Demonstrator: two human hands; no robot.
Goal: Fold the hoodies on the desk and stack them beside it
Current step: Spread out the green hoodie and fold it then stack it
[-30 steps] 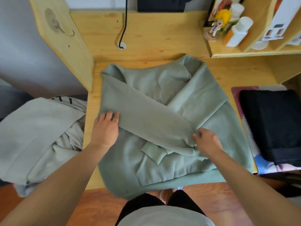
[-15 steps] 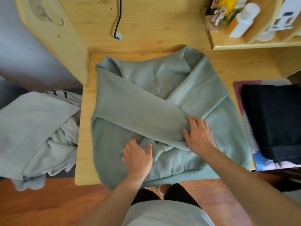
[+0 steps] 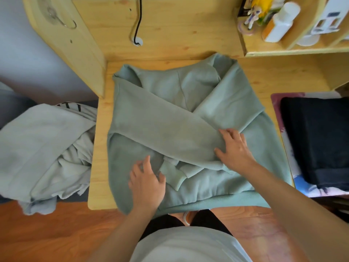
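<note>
Since half a second ago the left hand (image 3: 146, 183) has lifted slightly, fingers loosely curled over the cuff (image 3: 174, 173), grip apart. Right hand (image 3: 233, 149) presses flat, fingers straight, on the crossed sleeve (image 3: 166, 133). Soft, fleecy sage hoodie (image 3: 188, 87) lies on the smooth pale wooden counter (image 3: 99, 148).

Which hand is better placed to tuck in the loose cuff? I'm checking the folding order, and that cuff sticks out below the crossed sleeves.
Probably the left hand: its fingers lie beside the cuff on the green hoodie. The right hand is pressing the top sleeve flat.
</note>
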